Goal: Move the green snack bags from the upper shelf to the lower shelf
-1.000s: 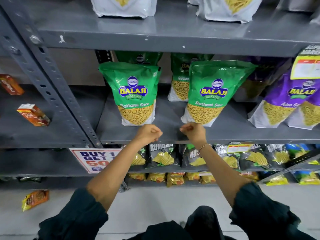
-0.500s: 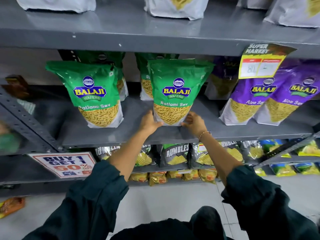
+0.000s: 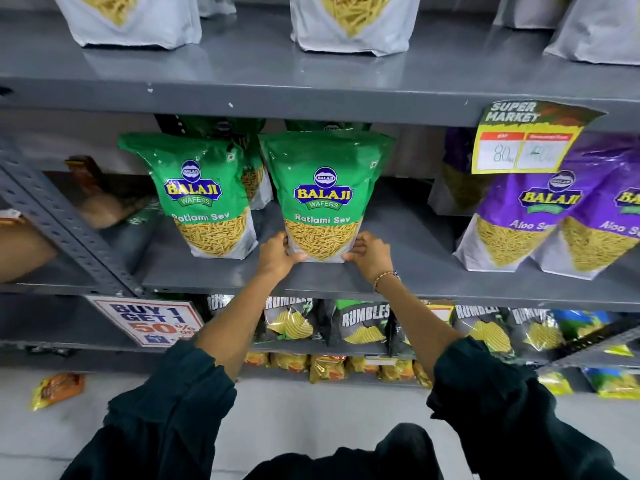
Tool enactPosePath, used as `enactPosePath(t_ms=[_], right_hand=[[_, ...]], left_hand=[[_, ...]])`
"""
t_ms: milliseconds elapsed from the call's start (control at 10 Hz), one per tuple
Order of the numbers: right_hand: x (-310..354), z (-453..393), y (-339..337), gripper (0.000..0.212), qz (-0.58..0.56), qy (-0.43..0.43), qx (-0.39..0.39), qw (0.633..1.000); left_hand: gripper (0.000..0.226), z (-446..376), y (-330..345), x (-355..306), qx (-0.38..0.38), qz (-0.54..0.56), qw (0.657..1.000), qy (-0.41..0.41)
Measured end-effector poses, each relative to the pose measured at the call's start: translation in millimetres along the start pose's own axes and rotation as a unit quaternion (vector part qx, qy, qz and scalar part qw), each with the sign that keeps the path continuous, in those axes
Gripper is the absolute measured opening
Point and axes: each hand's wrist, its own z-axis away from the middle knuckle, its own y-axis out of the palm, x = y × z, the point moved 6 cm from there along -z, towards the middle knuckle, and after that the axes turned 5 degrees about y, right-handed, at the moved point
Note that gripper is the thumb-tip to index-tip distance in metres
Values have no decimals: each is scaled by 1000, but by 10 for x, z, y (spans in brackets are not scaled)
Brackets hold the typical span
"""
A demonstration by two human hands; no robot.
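Now both hands (image 3: 277,252) (image 3: 369,252) clasp green bag (image 3: 323,188) edges.

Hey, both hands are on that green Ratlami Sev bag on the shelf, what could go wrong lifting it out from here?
1. The hands, left and right, pinch only the bottom corners of the green bag; the tall top may flop forward.
2. The second green bag stands close beside it and could get knocked over.
3. The shelf above hangs low, so lifting straight up may snag the bag's top.

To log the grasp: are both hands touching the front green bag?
Touching. Head view: left hand and right hand press the front green bag at its lower corners.
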Motion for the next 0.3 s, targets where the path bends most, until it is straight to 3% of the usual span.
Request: enactPosePath(t_ms=[200, 300], right_hand=[[-10, 67, 14, 45, 0, 7, 2, 1000], [-63, 210, -55, 36, 7, -8, -73, 997]], left_hand=[[45, 115, 38, -85, -15, -79, 997, 9], [55, 272, 36, -38, -39, -84, 996, -7]])
